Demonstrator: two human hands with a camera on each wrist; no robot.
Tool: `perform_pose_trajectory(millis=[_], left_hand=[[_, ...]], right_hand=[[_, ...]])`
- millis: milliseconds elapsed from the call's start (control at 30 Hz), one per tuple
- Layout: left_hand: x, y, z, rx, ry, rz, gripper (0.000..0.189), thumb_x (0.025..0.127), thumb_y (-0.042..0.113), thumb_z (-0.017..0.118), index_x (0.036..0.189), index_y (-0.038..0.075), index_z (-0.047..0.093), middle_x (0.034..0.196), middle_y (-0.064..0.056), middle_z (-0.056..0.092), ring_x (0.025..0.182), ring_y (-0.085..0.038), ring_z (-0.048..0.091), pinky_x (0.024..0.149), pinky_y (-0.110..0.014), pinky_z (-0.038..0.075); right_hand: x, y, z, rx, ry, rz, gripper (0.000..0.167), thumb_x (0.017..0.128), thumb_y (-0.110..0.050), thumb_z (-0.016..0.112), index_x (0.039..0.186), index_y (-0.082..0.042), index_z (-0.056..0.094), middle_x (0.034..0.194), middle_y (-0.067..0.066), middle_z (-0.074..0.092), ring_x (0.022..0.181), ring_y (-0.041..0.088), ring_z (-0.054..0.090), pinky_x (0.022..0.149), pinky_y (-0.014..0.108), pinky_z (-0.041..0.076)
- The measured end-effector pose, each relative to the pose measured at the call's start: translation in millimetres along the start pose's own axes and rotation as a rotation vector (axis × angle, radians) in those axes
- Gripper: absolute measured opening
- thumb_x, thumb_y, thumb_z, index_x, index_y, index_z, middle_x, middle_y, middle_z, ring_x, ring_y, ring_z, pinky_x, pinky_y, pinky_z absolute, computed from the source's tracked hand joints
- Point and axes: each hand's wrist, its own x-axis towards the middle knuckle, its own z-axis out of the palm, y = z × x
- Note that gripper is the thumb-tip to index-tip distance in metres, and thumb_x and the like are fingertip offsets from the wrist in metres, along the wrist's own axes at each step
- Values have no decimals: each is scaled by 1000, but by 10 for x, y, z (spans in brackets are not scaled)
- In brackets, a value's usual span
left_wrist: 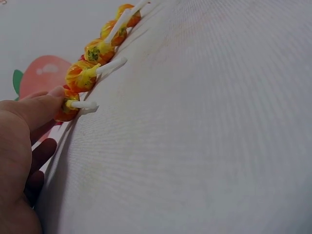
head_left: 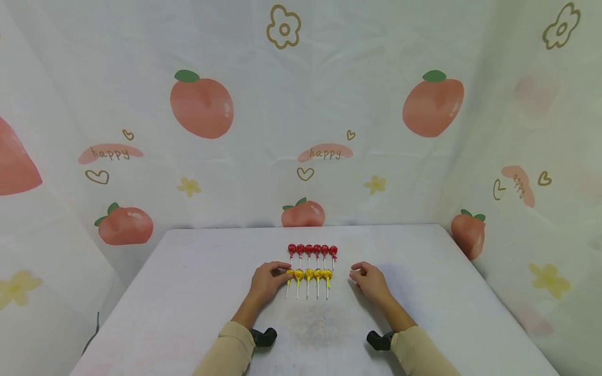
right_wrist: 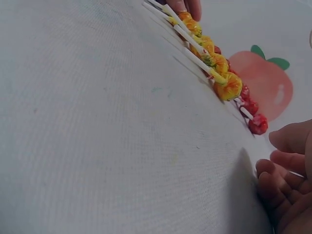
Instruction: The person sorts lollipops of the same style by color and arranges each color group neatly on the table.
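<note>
Several yellow-wrapped lollipops [head_left: 309, 275] lie side by side on the white table, sticks pointing toward the person. Just behind them runs a row of several red-wrapped lollipops [head_left: 309, 249]. My left hand [head_left: 267, 282] is at the left end of the yellow row, its thumb and fingers pinching the head of the leftmost yellow lollipop [left_wrist: 71, 109]. That lollipop's white stick shows in the left wrist view. Right of both rows, my right hand [head_left: 370, 282] hovers near the table with loosely curled fingers and holds nothing. In the right wrist view, the closest red lollipop [right_wrist: 258, 125] lies apart from its fingertips.
A white cloth covers the table [head_left: 197, 292]. Behind and at the sides hangs a pale curtain [head_left: 263, 94] printed with peaches, flowers and hearts. Black wrist mounts [head_left: 264, 337] sit at both beige sleeve cuffs. A dark cable [head_left: 92, 334] hangs at the left table edge.
</note>
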Motion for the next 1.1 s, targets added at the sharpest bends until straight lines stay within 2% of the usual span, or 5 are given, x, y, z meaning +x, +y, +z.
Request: perform_pose_trajectory(millis=[500,633,800,933,1100], left_hand=[[-34,-23,-60,-124,-19,-66,22,85,25,76,108,24,75,105,4,65,93,-17,55,86,-41,47],[-48,-13,-110,-152,-14,-65,23,87,24,75,110,22,74,105,2,65,94,-18,56,84,-40,49],[-97,-30,-180,-177,4,-122,24,88,24,73,112,23,73,105,1,63,94,-20,56,80,-36,50],[-133,-76,-275,-196,28,-151,26,89,24,72,115,23,72,108,0,63,97,-20,56,80,-36,50],[-176,-162,-452,-176,75,-130,28,89,20,72,117,19,71,110,-5,64,98,-22,57,80,-38,49]], right_hand=[[-129,60,-67,55,-59,-31,16,92,-13,65,106,-5,66,81,2,63,71,17,58,61,30,47],[-173,82,-161,96,-70,-64,17,92,-12,64,107,-3,66,85,3,67,74,18,62,62,32,47],[-220,142,-312,126,-61,-78,18,93,-9,63,108,0,65,92,7,69,75,20,64,65,31,50],[-257,196,-466,104,-45,-89,19,93,-7,63,109,2,65,95,10,68,76,21,66,63,31,51],[-265,274,-666,34,-27,-107,20,93,-9,63,111,2,64,99,10,67,77,21,66,63,29,52]])
